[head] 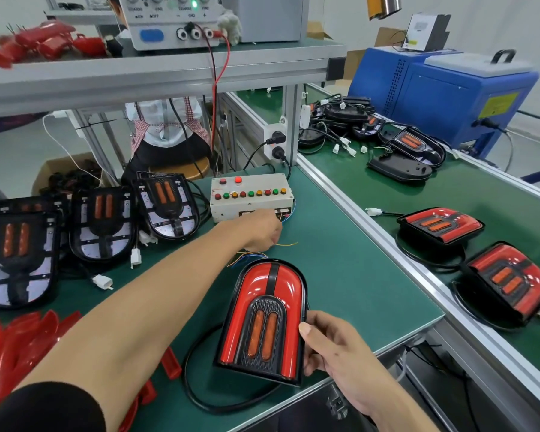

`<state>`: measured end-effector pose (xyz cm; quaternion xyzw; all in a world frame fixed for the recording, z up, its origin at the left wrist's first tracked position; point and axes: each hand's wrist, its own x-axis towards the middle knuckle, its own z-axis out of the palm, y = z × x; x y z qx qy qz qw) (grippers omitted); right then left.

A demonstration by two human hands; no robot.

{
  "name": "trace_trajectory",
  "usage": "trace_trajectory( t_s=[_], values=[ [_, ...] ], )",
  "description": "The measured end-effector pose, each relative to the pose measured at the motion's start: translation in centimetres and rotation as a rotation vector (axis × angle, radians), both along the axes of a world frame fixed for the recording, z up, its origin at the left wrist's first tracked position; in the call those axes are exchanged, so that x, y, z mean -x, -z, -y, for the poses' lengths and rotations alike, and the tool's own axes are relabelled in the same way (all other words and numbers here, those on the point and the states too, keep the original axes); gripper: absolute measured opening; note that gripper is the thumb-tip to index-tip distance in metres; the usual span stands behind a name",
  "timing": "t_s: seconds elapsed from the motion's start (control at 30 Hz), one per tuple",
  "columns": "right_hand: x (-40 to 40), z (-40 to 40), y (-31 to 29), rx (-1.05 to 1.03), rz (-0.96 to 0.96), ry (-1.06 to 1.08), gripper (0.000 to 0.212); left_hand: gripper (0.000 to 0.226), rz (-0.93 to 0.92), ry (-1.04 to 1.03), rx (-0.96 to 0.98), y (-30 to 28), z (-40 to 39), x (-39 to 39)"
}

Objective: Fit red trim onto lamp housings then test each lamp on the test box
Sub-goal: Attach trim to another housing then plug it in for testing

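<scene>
A lamp (264,319) with red trim fitted and two orange strips stands tilted near the bench's front edge. My right hand (334,347) grips its right side, thumb on the rim. My left hand (262,229) reaches to the front of the white test box (250,198), fingers curled at its connectors where thin coloured wires (256,252) run; what it holds is hidden. The box carries a row of red, green and yellow buttons. Three untrimmed housings (103,224) lie at the left. Loose red trim pieces (16,344) are piled at the lower left.
Two trimmed lamps (508,280) lie on the right conveyor (480,194), with dark housings and cables farther back. A power supply (175,20) sits on the upper shelf, red lead running down. A blue machine (443,95) stands at the back right. A person sits behind the bench.
</scene>
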<state>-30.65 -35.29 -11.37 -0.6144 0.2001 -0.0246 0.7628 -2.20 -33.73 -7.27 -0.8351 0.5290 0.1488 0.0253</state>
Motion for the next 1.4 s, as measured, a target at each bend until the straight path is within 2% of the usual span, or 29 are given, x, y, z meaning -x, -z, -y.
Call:
trace_trajectory(
  t_s=[0.07, 0.23, 0.3, 0.43, 0.53, 0.6, 0.7, 0.8, 0.87, 0.97, 1.07, 1.23, 1.4],
  values=[
    [0.0, 0.0, 0.0, 0.009, 0.006, -0.005, 0.023, 0.011, -0.177, 0.044, 0.062, -0.8, 0.3, 1.1],
    [0.0, 0.0, -0.1, 0.018, 0.006, -0.029, 0.022, 0.010, -1.068, -0.016, 0.092, -1.8, 1.1, 5.9],
    [0.0, -0.1, -0.1, 0.024, 0.003, -0.034, 0.024, 0.011, -1.145, -0.008, 0.042, -1.8, 1.3, 7.0],
    [0.0, -0.1, 0.0, 0.029, 0.008, -0.029, 0.022, 0.005, -0.876, 0.123, -0.052, -2.1, 1.8, 7.8],
    [-0.1, -0.1, -0.1, 0.033, 0.009, -0.041, 0.021, 0.014, -0.690, 0.171, 0.077, -2.6, 2.5, 7.7],
    [-0.1, -0.1, -0.1, 0.039, 0.010, -0.045, 0.021, 0.022, -0.601, 0.110, 0.258, -3.1, 2.6, 7.1],
    [0.0, 0.0, 0.0, 0.043, 0.009, -0.045, 0.021, 0.031, -0.591, -0.010, 0.428, -3.3, 2.4, 5.2],
    [0.0, 0.0, 0.1, 0.048, 0.009, -0.046, 0.021, 0.024, -0.490, -0.141, 0.556, -3.4, 1.6, 3.1],
    [0.0, 0.1, 0.2, 0.055, 0.002, -0.052, 0.022, 0.020, -0.335, -0.254, 0.646, -3.4, 1.0, 1.5],
    [-0.1, 0.2, 0.2, 0.047, 0.003, -0.053, 0.024, 0.024, -0.106, -0.353, 0.547, -2.6, 0.1, -0.9],
    [-0.3, 0.0, 0.2, 0.033, 0.013, -0.037, 0.024, 0.044, 0.034, -0.396, 0.383, -1.2, -0.4, -2.5],
    [-0.2, -0.1, 0.0, 0.038, 0.012, -0.036, 0.022, 0.075, 0.133, -0.320, 0.223, 0.7, 0.4, -3.1],
    [-0.2, -0.1, 0.0, 0.051, 0.003, -0.031, 0.021, 0.084, 0.136, -0.303, 0.166, 0.6, 1.9, -3.5]
  ],
)
